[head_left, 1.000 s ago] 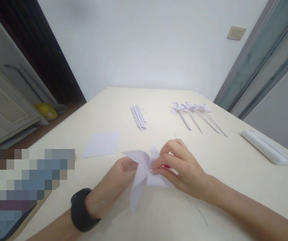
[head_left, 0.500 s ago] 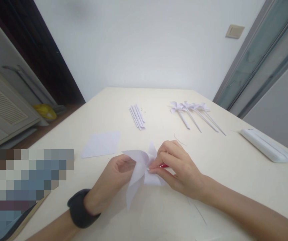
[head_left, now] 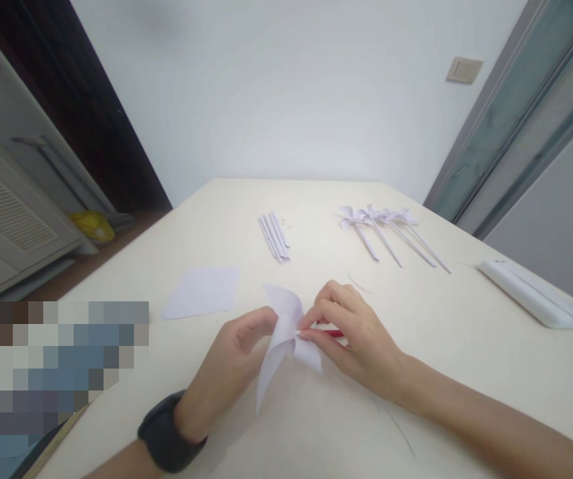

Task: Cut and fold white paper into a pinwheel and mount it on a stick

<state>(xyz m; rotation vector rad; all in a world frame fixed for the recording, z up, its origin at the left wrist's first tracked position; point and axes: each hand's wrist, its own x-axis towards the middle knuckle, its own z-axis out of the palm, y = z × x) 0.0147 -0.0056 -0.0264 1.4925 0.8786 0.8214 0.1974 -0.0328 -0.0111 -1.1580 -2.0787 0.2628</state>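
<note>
A white paper pinwheel [head_left: 277, 346] with curled blades is held above the table by my left hand [head_left: 241, 342], whose fingers close on it from behind and are partly hidden by the paper. My right hand [head_left: 356, 329] pinches at the pinwheel's centre with thumb and forefinger. A slim red pen-like stick [head_left: 332, 332] lies in that same grip, running back under the fingers; its exact kind is unclear. Whatever small piece sits between the right fingertips is too small to make out.
Several rolled paper sticks [head_left: 273, 237] lie mid-table, with several finished pinwheels [head_left: 377, 216] to their right. A square paper sheet [head_left: 201, 293] rests at left, a white packet [head_left: 530, 293] at far right. Thin wires [head_left: 400, 429] lie nearby.
The pinwheel has turned more edge-on, and its upper blade has shifted right. More of the red stick shows beside my right fingers. The whole view has shifted slightly.
</note>
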